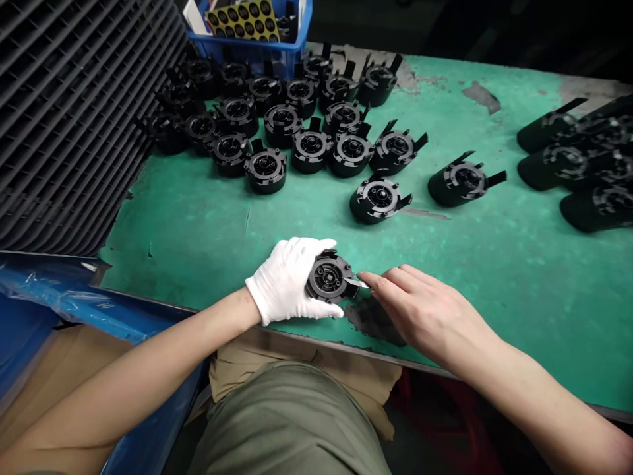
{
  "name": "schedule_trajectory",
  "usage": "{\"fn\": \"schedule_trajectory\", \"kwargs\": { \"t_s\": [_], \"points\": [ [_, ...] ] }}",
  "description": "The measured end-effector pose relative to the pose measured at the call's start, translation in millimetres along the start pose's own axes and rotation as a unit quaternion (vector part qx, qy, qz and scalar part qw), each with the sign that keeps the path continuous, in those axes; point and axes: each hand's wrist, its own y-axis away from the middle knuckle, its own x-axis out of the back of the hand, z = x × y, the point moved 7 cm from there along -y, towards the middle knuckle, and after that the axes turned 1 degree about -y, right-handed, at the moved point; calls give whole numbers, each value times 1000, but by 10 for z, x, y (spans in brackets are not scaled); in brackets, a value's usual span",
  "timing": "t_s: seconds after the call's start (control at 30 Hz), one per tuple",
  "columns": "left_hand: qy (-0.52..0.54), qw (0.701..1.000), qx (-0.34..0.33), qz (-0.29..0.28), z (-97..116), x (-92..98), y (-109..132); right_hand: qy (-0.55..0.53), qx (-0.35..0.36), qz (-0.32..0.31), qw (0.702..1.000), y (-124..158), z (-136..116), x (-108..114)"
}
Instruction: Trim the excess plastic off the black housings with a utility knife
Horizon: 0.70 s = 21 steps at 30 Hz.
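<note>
Near the table's front edge, my left hand (pixel 291 280) wears a white glove and is wrapped around a round black plastic housing (pixel 327 278). The housing's ribbed, ringed face points up toward me. My bare right hand (pixel 415 305) grips a small blade (pixel 355 282) with a pale metal tip. That tip reaches the right rim of the housing; the blade's handle is hidden inside my fingers. Just beyond my hands stands another black housing (pixel 380 198) with tabs sticking up from its edge.
Several similar black housings (pixel 311 148) crowd the green table (pixel 208 218) at the back left. More cylinders (pixel 554 165) stand at the right, with one cylinder (pixel 459 181) apart. A blue bin (pixel 291 56) holds a yellow sticker sheet (pixel 244 21). Stacked black grid trays (pixel 74 119) rise at the left.
</note>
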Motion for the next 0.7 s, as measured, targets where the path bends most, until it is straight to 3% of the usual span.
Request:
{"fn": "schedule_trajectory", "kwargs": {
  "t_s": [0.7],
  "points": [
    [29,1000,-7,-4,25,47,-60,69,47,-46,995,-149,-5,65]
  ]
}}
